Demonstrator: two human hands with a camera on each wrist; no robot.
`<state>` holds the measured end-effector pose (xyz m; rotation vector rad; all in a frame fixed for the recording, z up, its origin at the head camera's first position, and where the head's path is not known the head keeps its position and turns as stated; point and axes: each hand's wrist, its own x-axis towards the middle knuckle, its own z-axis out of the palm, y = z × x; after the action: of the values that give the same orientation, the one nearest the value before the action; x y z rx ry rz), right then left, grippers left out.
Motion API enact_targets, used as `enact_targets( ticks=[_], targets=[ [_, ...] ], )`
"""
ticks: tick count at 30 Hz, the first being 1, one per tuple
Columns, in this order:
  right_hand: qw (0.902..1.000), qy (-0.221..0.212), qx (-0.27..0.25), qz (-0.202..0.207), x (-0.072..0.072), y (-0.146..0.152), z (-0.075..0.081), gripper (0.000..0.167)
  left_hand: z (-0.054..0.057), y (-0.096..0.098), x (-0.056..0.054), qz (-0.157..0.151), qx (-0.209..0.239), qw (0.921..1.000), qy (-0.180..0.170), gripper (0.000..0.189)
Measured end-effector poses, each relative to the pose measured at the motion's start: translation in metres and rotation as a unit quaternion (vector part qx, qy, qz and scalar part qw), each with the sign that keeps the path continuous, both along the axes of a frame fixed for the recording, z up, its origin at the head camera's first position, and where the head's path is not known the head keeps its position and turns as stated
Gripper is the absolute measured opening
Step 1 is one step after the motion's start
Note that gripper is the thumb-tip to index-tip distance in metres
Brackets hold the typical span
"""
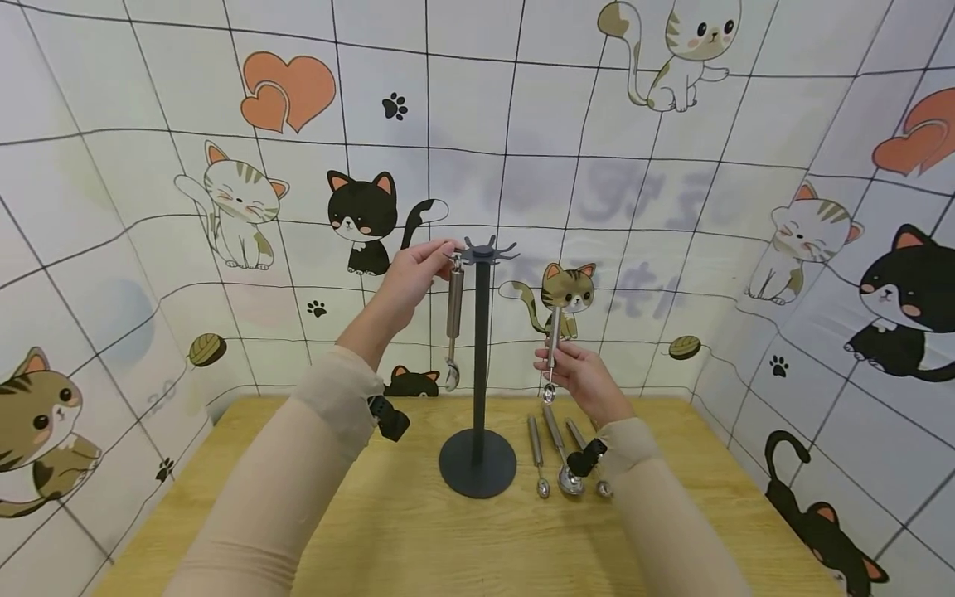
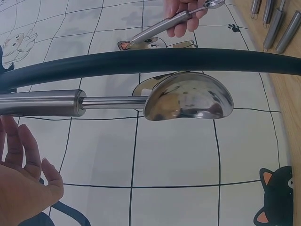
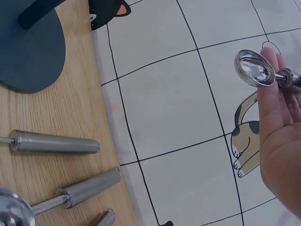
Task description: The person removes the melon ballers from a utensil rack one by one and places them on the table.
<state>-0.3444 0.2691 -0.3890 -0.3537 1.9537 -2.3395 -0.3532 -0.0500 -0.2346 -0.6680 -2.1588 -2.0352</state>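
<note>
My left hand [image 1: 409,280] is at the hooked top of a dark stand [image 1: 482,356], its fingertips pinching the upper end of a steel scoop [image 1: 454,311]. The scoop hangs straight down beside the pole; its shiny curved bowl [image 2: 188,96] fills the middle of the left wrist view. The handle's top end is outside that view. To the right of the pole, my right hand [image 1: 585,380] holds a small steel melon baller [image 1: 553,344] by its handle, cup downward. Its round cup [image 3: 254,68] shows clearly in the right wrist view.
Several steel utensils lie on the wooden table [image 1: 358,514] right of the stand's round base [image 1: 477,485], among them a larger scoop [image 1: 570,481] and a small baller [image 1: 543,487]. A cloth wall [image 1: 462,99] with printed cats stands behind the table and along both sides.
</note>
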Motion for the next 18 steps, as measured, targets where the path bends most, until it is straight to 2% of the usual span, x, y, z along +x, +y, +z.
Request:
enact_targets(
  ticks=[9, 18],
  targets=[
    [0.9998, -0.005, 0.019, -0.005, 0.003, 0.019, -0.01, 0.05, 0.0, 0.0, -0.001, 0.001, 0.004, 1.0, -0.007, 0.033],
    [0.9993, -0.016, 0.034, -0.008, 0.011, 0.045, -0.022, 0.052, 0.0, 0.0, -0.001, 0.0, 0.013, 0.9999, 0.003, 0.032]
  ],
)
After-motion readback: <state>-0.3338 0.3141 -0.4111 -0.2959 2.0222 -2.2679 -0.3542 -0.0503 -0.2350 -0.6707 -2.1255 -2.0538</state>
